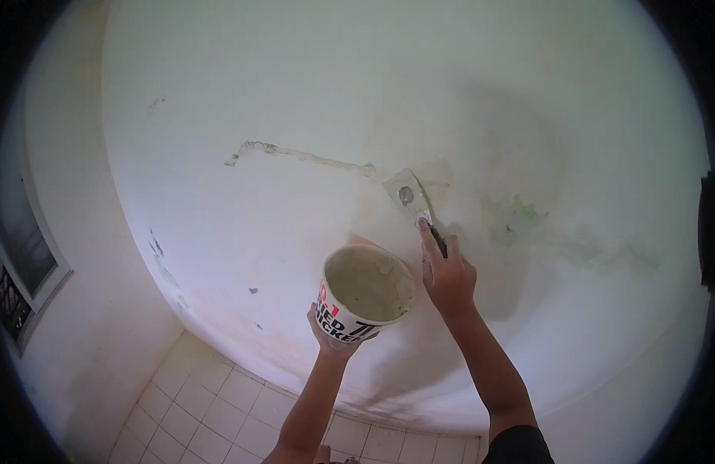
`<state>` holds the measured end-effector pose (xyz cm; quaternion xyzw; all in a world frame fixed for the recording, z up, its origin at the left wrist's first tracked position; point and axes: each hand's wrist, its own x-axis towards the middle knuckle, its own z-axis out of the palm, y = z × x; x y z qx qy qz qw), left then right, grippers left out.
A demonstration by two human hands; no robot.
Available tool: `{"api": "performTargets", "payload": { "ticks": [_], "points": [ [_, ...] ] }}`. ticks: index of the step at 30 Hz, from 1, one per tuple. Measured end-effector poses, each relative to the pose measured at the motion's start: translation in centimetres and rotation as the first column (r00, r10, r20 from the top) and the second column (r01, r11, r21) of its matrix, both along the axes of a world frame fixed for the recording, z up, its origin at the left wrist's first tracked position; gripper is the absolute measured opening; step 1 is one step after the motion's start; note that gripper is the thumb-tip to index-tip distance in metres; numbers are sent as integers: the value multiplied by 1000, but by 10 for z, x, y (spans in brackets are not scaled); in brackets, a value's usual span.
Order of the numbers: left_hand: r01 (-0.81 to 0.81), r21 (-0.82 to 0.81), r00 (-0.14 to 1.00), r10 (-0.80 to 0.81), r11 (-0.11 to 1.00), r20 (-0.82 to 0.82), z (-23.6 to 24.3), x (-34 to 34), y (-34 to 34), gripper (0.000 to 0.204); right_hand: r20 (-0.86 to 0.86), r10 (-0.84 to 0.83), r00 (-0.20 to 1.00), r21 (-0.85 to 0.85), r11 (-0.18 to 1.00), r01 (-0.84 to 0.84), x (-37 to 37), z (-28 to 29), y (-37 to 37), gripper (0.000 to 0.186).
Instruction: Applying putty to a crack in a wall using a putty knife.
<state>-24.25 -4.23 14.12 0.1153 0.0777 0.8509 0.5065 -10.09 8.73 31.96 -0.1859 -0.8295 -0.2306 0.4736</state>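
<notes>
My right hand [449,280] is closed round the dark handle of a putty knife [410,195], a finger stretched along its neck. The wide, putty-smeared blade lies against or very close to the white wall [295,77], by the right end of a long crack [319,159]. Lower and to the left, my left hand [331,337] grips a white printed paper bucket [350,317] from below. Grey-beige putty [365,282] coats its inside; how deep it is, I cannot tell.
Patched, stained plaster with a green spot [524,207] continues to the right of the knife. A side wall with a window [25,263] stands at left. Pale square tiles [210,414] cover the floor below. A dark object [707,232] sits at the far right edge.
</notes>
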Motion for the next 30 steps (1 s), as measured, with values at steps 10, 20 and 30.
{"api": "performTargets", "payload": {
  "ticks": [10,20,30],
  "points": [
    [-11,-16,1000,11,1000,-21,3,-3,1,89,31,55,998,8,998,-56,19,-3,-1,54],
    [40,14,999,-40,999,34,18,1,-1,81,101,-22,995,-186,982,41,20,-3,-6,55],
    [73,59,995,-76,996,64,15,0,0,75,-409,461,788,-724,362,-587,11,18,2,20]
  ]
}}
